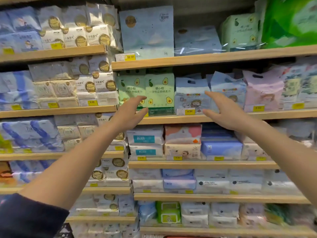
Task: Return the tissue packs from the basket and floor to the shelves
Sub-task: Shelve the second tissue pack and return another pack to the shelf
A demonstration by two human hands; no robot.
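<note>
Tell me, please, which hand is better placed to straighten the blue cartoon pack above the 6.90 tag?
Right, probably. The right hand is open with its fingers already over the blue pack. The left hand, also open, is in front of the green avocado pack beside it.

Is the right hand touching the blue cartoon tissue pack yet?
Cannot tell. In the head view the open right hand overlaps the blue cartoon tissue pack, but no contact or gap shows plainly.

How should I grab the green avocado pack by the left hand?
Probably by its two side edges, coming straight from the front. The green avocado pack stands upright facing out, with neighbours tight on both sides and a shelf board close overhead. Both the left hand and right hand are open.
</note>
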